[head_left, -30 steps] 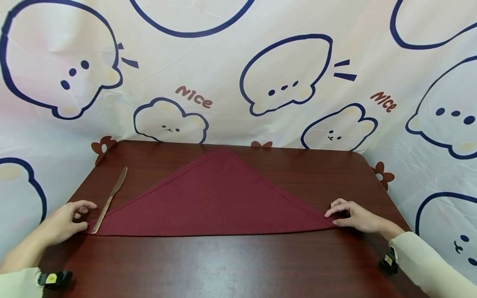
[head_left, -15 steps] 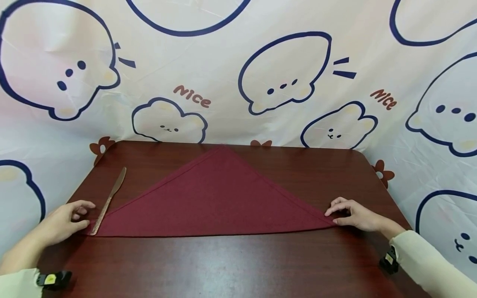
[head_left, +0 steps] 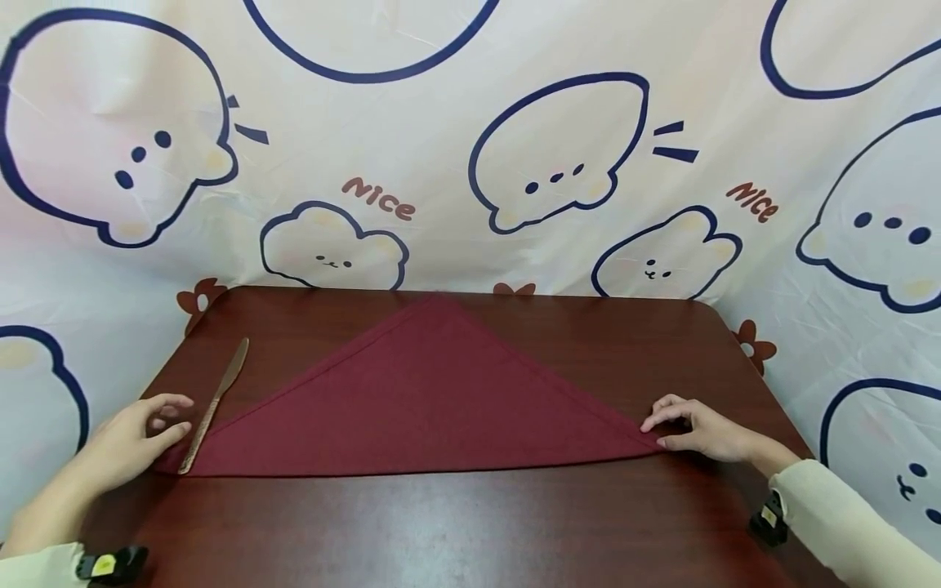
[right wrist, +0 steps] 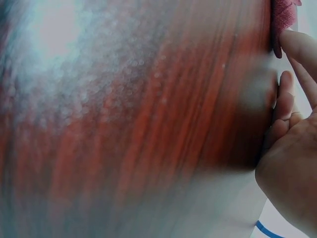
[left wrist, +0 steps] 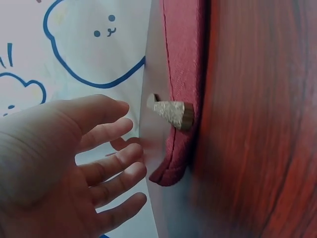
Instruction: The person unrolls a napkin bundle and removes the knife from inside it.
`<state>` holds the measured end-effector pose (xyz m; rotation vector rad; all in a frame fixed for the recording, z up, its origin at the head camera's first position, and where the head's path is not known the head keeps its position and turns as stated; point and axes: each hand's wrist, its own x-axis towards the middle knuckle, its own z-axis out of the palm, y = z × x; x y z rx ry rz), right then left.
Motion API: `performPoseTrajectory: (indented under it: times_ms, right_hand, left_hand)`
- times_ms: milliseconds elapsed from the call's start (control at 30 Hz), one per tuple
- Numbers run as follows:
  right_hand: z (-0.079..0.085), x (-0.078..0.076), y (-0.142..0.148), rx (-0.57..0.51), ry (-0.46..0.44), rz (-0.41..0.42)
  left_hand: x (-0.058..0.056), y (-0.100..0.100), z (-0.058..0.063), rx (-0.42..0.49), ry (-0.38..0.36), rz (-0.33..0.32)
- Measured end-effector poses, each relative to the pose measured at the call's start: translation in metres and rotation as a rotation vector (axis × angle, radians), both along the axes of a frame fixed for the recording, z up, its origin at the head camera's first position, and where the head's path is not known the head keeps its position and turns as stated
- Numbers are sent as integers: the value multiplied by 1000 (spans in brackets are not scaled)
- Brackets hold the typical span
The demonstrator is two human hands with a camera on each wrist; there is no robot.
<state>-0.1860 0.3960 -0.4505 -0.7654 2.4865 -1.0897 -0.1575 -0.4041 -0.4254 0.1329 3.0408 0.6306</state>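
Observation:
A dark red cloth napkin (head_left: 426, 400) lies folded into a wide triangle, its point toward the far table edge. Across its left corner rests a table knife (head_left: 213, 408), handle toward the near side and blade pointing away. My left hand (head_left: 132, 437) hovers beside the knife handle with loosely bent fingers. The left wrist view shows that hand (left wrist: 84, 163) apart from both the handle end (left wrist: 173, 114) and the cloth corner. My right hand (head_left: 698, 429) pinches the napkin's right corner with thumb and fingers. In the right wrist view the thumb (right wrist: 299, 47) meets the cloth tip (right wrist: 284, 20).
The brown wooden table (head_left: 441, 531) has rounded far corners. Right behind it hangs a pale curtain (head_left: 456, 147) printed with cartoon faces, and it runs down both sides as well. Light glares off the table's near middle.
My left thumb has lifted from the napkin's left corner and shifted toward the knife handle, leaving the corner showing. The right hand, napkin and knife stay in place.

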Motion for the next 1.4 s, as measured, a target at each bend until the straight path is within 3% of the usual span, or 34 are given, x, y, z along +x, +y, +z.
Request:
performPoseTrajectory:
  times_ms: [367,800,1400]
  right_hand:
    - [-1,1,1,-23,-23,4]
    - [-3,-1,1,-19,5,10]
    - [-2,0,0,-25,29,25]
  left_hand:
    - [1,14,12,-8,13,-8]
    - [-4,18,7,-4,-9,-24]
    - [-13,9,0,147,-207,-47]
